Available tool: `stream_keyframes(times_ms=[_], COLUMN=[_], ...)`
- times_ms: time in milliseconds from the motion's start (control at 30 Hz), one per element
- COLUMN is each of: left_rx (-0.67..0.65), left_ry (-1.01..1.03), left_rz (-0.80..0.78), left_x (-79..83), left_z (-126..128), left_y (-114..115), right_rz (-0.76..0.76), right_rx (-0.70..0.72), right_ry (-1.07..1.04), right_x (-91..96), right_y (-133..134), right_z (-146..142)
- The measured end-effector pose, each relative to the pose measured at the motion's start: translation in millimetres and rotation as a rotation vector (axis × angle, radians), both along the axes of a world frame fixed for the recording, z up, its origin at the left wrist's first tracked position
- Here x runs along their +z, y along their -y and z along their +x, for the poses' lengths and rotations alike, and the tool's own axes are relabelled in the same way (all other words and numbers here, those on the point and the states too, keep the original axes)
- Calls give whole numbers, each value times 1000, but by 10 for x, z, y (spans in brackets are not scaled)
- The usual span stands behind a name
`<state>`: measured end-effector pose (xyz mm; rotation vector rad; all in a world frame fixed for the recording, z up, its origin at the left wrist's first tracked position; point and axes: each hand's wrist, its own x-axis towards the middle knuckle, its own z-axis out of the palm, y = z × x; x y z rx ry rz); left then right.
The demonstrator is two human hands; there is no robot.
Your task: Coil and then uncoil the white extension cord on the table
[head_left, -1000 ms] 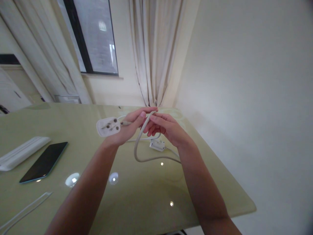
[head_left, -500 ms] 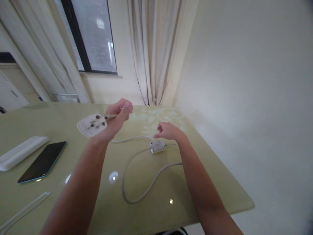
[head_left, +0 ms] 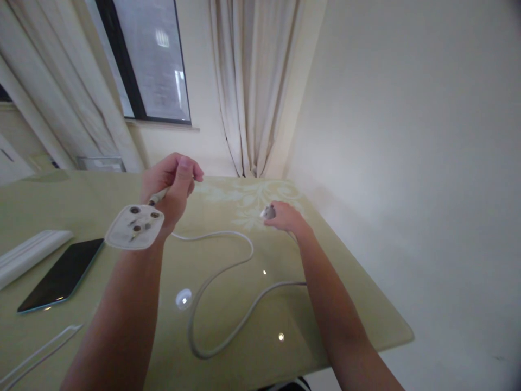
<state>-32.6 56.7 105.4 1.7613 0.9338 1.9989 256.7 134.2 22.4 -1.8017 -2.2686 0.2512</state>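
My left hand (head_left: 173,182) is raised above the table with its fingers closed on the thin end of a white cable, just behind a white three-pin plug (head_left: 134,226) that hangs below it, pins facing me. The white cable (head_left: 222,282) lies in loops on the glossy green table (head_left: 252,315). Farther right, my right hand (head_left: 285,217) rests low on the table with fingers closed on a small white connector block (head_left: 267,212) joined to the cable.
A dark phone (head_left: 61,276) lies at the left, with a white ribbed bar (head_left: 30,256) behind it. A white strip (head_left: 38,353) lies near the front left edge. The table's right edge runs along a plain wall; curtains and a window stand behind.
My hands have separated: the left lifted the plug up and leftward, the right dropped the cable, took up the small connector block and moved it away from me. The cable now lies slack.
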Motion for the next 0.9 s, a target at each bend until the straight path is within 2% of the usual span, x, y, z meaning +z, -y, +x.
stream_keyframes(times_ms=[67, 100, 167, 233, 300, 367, 467, 567, 700, 833, 900], left_rx=[64, 98, 153, 163, 145, 142, 182, 150, -78, -453, -605], left_ry=[-2, -5, -4, -15, -39, -67, -136, -352, -711, -955, -995], left_rz=[61, 84, 114, 105, 80, 55, 10, -55, -156, -268, -292], left_x=[66, 90, 116, 117, 107, 100, 96, 78, 21, -12, -5], left_z=[-52, -79, -125, -148, -141, -106, -31, 25, 64, 117, 139], left_y=[77, 107, 138, 133, 116, 117, 174, 240, 235, 209, 225], right_rz=[376, 572, 876, 1014, 1035, 1000, 940, 904, 853, 752, 665], right_rx=[-180, -227, -199, -58, 61, 116, 118, 71, 30, 9, 28], right_ry=[-335, -542, -951, -1230, -1327, -1314, -1261, -1184, -1012, -914, -912], right_x=[188, 291, 490, 655, 768, 827, 833, 787, 753, 784, 794], right_y=[-14, -2, 72, 204, 353, 466, 512, 472, 508, 632, 664], right_z=[217, 307, 422, 440, 386, 297, 179, 122, 100, 107, 130])
